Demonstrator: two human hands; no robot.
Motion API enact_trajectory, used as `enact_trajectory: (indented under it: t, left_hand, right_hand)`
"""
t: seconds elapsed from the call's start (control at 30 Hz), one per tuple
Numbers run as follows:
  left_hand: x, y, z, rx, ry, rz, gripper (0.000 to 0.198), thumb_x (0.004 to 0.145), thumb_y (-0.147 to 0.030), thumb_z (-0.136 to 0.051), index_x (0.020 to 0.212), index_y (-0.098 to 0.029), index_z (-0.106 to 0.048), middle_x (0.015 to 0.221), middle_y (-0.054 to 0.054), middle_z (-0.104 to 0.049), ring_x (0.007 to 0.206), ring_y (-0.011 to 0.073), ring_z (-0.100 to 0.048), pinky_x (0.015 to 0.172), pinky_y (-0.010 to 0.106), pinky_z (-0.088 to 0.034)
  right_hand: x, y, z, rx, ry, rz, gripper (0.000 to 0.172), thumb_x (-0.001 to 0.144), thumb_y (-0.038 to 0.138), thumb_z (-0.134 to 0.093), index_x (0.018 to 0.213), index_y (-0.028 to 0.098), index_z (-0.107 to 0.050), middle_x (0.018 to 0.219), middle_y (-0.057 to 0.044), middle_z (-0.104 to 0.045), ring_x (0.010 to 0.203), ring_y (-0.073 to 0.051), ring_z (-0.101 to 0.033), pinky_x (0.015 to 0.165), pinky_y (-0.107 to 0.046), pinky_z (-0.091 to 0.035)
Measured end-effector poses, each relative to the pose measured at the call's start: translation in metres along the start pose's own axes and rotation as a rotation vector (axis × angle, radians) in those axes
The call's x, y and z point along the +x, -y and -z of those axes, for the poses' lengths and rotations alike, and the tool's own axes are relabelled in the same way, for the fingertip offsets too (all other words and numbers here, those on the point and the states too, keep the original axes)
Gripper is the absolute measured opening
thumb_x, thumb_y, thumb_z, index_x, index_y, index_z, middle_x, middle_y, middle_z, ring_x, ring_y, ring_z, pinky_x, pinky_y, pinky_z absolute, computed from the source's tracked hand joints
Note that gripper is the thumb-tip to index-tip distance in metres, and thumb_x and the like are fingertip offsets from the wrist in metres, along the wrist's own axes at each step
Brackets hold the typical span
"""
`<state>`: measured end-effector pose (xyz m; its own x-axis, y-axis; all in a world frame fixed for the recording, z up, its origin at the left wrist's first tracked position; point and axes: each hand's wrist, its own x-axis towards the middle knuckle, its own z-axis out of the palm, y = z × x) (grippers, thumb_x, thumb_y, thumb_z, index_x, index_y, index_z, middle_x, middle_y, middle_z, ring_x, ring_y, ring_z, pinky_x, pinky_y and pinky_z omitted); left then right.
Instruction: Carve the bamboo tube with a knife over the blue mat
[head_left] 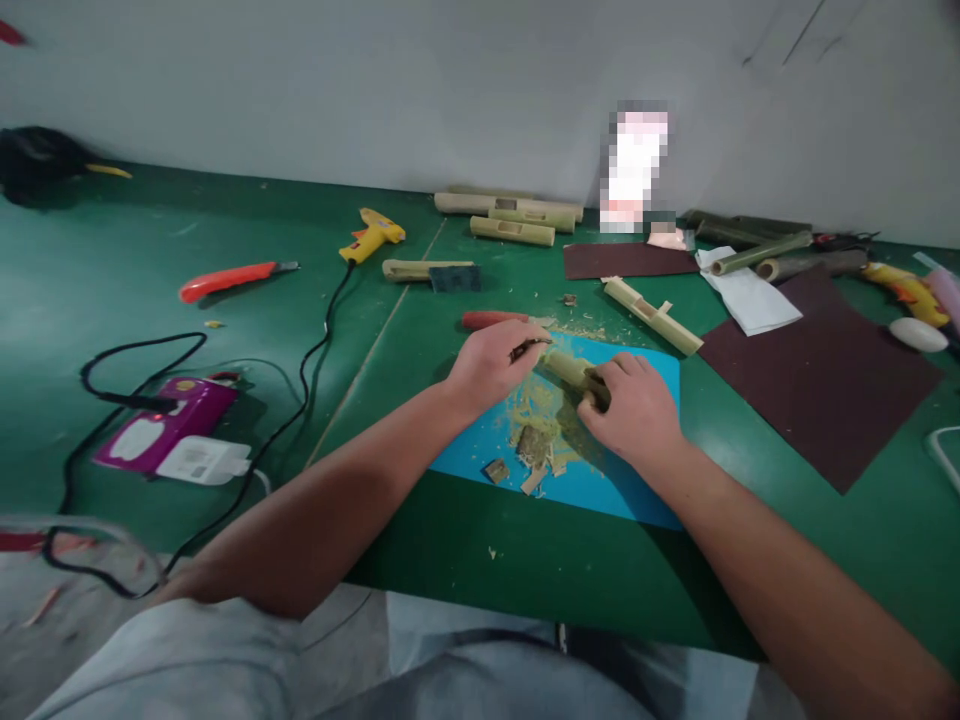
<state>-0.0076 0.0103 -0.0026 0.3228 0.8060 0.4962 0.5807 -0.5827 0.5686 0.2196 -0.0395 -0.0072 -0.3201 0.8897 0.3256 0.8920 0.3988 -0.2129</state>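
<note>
My right hand is wrapped round a short green bamboo piece that lies over a blue mat. My left hand is closed on a small dark-handled tool whose tip meets the bamboo's left end. Shavings and chips are heaped on the mat under both hands.
A green table carries an orange cutter, a yellow glue gun with a black cord, a purple box, several bamboo tubes, a red-handled tool, dark sandpaper sheets and a white cloth.
</note>
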Motion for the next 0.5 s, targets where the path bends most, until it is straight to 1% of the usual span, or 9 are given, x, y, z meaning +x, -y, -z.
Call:
enact_trajectory:
  t: [0.07,0.13,0.23,0.33,0.4,0.5]
  left_hand:
    - [0.0,-0.002,-0.001,-0.018,0.024,-0.016,0.02,0.097,-0.027,-0.061,0.104,-0.02,-0.077,0.099,0.006,-0.078,0.094,0.0195,-0.072,0.086,0.032,-0.056]
    - [0.0,-0.004,-0.002,-0.082,0.016,0.023,0.018,0.094,-0.028,-0.064,0.1,-0.019,-0.078,0.097,0.006,-0.077,0.091,0.0188,-0.071,0.082,0.03,-0.056]
    - [0.0,-0.007,-0.003,-0.214,0.002,0.171,0.016,0.09,-0.03,-0.068,0.094,-0.018,-0.078,0.091,0.005,-0.077,0.082,0.0174,-0.07,0.072,0.028,-0.055]
    - [0.0,-0.01,-0.003,-0.346,0.009,0.32,0.017,0.086,-0.027,-0.069,0.097,-0.017,-0.078,0.083,0.005,-0.076,0.072,0.0158,-0.068,0.065,0.027,-0.054]
    - [0.0,-0.012,-0.002,-0.405,0.023,0.391,0.018,0.083,-0.024,-0.071,0.098,-0.016,-0.077,0.078,0.004,-0.075,0.065,0.0143,-0.065,0.06,0.026,-0.052]
    - [0.0,-0.015,0.0,-0.415,0.069,0.453,0.012,0.082,-0.024,-0.072,0.089,-0.016,-0.077,0.074,0.003,-0.073,0.06,0.0124,-0.061,0.056,0.025,-0.049]
  right_hand:
    - [-0.001,0.0,0.001,-0.011,0.006,-0.005,0.025,0.082,0.029,-0.055,0.094,0.015,-0.07,0.093,-0.014,-0.064,0.091,-0.03,-0.055,0.08,-0.044,-0.044]
    - [-0.001,0.0,0.002,-0.009,0.012,-0.011,0.025,0.08,0.028,-0.054,0.095,0.016,-0.07,0.093,-0.014,-0.064,0.092,-0.031,-0.054,0.081,-0.044,-0.043]
    - [-0.002,0.0,0.003,0.012,0.019,-0.02,0.024,0.078,0.026,-0.054,0.095,0.017,-0.069,0.094,-0.014,-0.063,0.093,-0.031,-0.053,0.081,-0.045,-0.042]
    - [-0.002,0.0,0.004,0.026,0.019,-0.023,0.024,0.076,0.025,-0.055,0.094,0.018,-0.068,0.095,-0.014,-0.063,0.093,-0.031,-0.053,0.081,-0.044,-0.041]
    - [-0.002,0.001,0.005,0.021,0.025,-0.018,0.023,0.074,0.024,-0.055,0.093,0.018,-0.067,0.095,-0.013,-0.062,0.093,-0.031,-0.052,0.08,-0.044,-0.04]
    - [-0.002,0.0,0.004,0.021,0.038,-0.005,0.023,0.074,0.025,-0.055,0.093,0.019,-0.066,0.094,-0.012,-0.061,0.093,-0.03,-0.052,0.079,-0.044,-0.039]
